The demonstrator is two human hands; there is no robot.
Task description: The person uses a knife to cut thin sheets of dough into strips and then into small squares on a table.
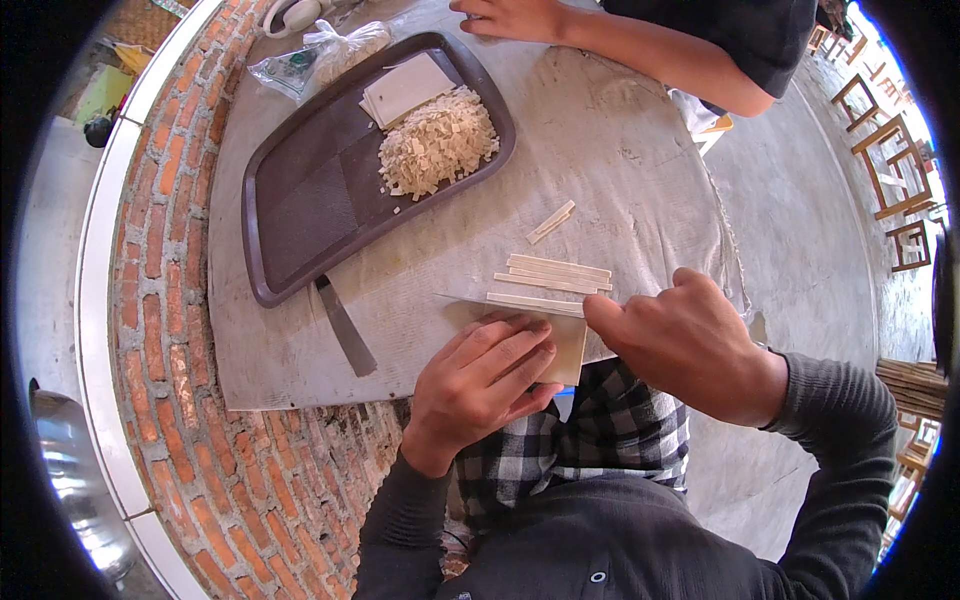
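Note:
Near the table's front edge, my left hand (486, 372) presses with bent fingers on a flat cream-coloured sheet (569, 352), holding it down. My right hand (690, 340) is closed in a fist around a knife (462, 298), its handle hidden. The thin blade points left along the sheet's far edge, its tip showing beyond my left fingers. Against the blade's far side lies a narrow cut strip (535, 302). Just beyond it are several more pale strips (558, 271), with a few shorter strips (551, 222) farther off.
A brown tray (300, 262) holds a heap of small pale pieces (440, 140) and a stack of pale sheets (410, 88). Another knife (348, 332) lies by its near edge. Behind are a plastic bag (335, 55) and another person's arm (640, 50). A brick wall (165, 330) borders the left.

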